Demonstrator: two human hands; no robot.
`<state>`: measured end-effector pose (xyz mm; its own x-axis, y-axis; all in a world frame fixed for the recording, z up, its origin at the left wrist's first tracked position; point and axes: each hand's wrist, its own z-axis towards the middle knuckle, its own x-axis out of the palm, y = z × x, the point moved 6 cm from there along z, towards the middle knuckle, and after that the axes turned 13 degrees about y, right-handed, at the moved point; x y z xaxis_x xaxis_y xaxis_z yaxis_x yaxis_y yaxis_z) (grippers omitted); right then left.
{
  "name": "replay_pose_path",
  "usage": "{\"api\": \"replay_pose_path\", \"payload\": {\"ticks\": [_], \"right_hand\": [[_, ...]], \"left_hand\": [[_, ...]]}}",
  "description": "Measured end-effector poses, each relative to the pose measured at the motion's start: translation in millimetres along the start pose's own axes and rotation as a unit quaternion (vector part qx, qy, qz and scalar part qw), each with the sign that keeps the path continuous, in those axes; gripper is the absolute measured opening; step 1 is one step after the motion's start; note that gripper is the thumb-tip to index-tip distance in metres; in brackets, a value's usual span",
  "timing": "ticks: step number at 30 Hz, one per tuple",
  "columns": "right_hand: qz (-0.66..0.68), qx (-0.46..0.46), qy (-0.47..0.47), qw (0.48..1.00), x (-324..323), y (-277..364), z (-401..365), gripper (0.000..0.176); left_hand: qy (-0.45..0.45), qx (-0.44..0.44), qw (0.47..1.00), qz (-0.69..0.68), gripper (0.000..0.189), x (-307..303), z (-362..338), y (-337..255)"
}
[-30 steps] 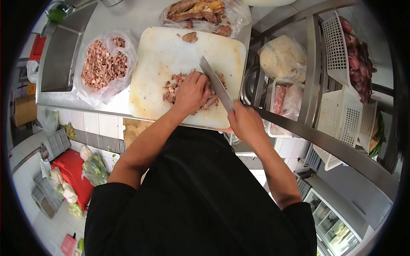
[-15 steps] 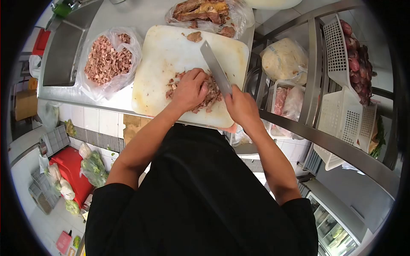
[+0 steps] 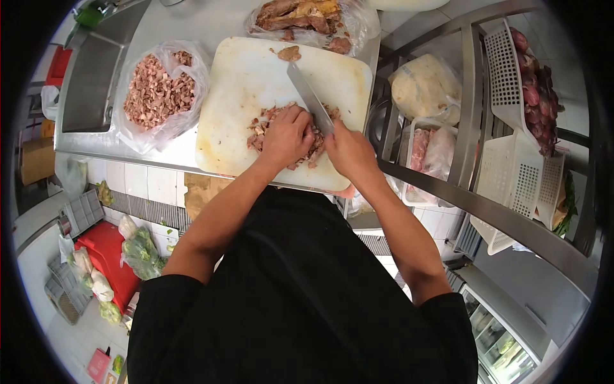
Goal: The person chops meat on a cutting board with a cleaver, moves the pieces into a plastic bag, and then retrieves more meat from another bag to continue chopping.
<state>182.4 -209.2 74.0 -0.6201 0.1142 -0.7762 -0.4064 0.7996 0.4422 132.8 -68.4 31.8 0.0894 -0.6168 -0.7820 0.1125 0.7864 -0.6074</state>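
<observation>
On a white cutting board [image 3: 233, 89], a pile of chopped meat [image 3: 314, 152] lies close to the near edge. My left hand [image 3: 284, 137] rests on the pile with its fingers curled down, closed over some of the pieces. My right hand [image 3: 352, 152] is wrapped round the handle of a broad kitchen knife [image 3: 308, 95]. Its blade slants up and left across the board, right beside my left fingers, and its lower edge is over the meat. A larger lump of meat [image 3: 289, 53] sits at the far side of the board, just past the blade's tip.
To the left stands an open plastic bag of diced meat [image 3: 160, 93], near a steel sink [image 3: 96, 86]. Behind the board lies a bag of large meat pieces [image 3: 304, 16]. A metal rack [image 3: 470, 109] with baskets and bagged food rises close on the right.
The knife and my right hand have moved left, toward my left hand. My left hand stays on the meat, almost unmoved.
</observation>
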Motion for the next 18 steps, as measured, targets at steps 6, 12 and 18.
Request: {"api": "replay_pose_path", "payload": {"ticks": [6, 12, 18], "right_hand": [[-0.008, 0.083, 0.114, 0.990, 14, -7, -75, 0.021], [0.012, 0.027, 0.007, 1.000, 19, 0, 22, 0.027], [0.038, 0.043, -0.011, 0.998, -13, -11, -17, 0.031]], "left_hand": [[-0.007, -0.004, 1.000, 0.002, 0.014, -1, 1, 2], [0.044, -0.008, 0.999, 0.011, 0.018, 6, 1, -1], [0.039, 0.014, 0.998, 0.043, 0.067, -21, -19, 11]]}}
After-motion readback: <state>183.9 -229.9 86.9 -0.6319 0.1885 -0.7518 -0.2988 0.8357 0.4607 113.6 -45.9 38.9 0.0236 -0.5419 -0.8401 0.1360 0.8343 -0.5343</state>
